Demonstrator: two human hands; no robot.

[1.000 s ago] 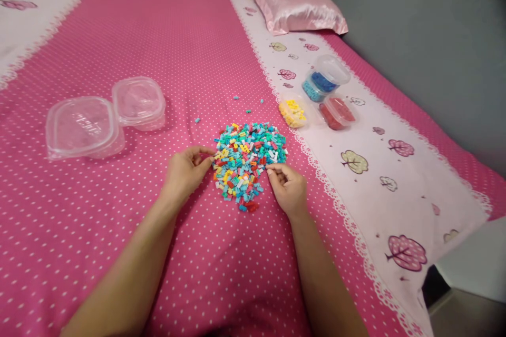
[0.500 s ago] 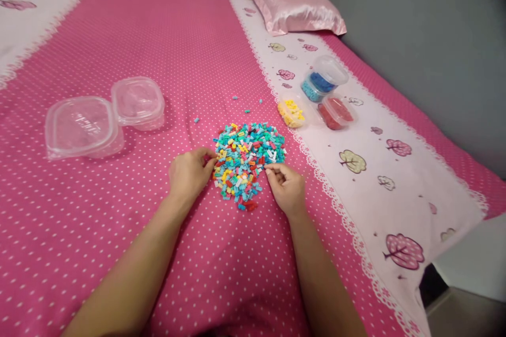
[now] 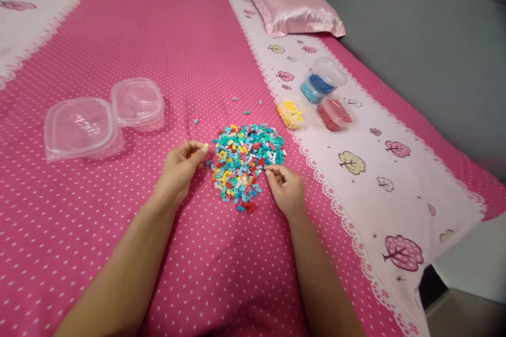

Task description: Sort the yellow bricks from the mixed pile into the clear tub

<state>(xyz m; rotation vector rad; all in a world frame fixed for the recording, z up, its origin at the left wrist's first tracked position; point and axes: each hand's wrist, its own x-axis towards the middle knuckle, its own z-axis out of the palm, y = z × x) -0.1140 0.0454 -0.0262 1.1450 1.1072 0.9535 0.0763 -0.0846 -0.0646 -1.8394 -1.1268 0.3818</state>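
A heap of small toy bricks (image 3: 245, 160) in mixed colours lies on the pink dotted bedspread (image 3: 213, 253). Just left of the heap, my left hand (image 3: 179, 166) pinches a small pale yellow brick (image 3: 206, 146) between thumb and fingertips, slightly apart from the pile. At the heap's right edge rests my right hand (image 3: 286, 189), its fingers curled and the thumb pressed to them. Whatever those fingertips hold, if anything, is too small to tell.
Two clear plastic tubs with lids (image 3: 83, 126) stand at the left. To the right, small containers hold yellow bricks (image 3: 290, 116), red bricks (image 3: 335, 115) and blue bricks (image 3: 321, 84). A few loose bricks (image 3: 247, 112) lie beyond the heap. A pink pillow (image 3: 292, 5) sits far back.
My left hand has drawn back leftward from the heap's edge with a pale yellow brick in its fingertips. A few bricks at that edge have shifted. My right hand stays nearly still.
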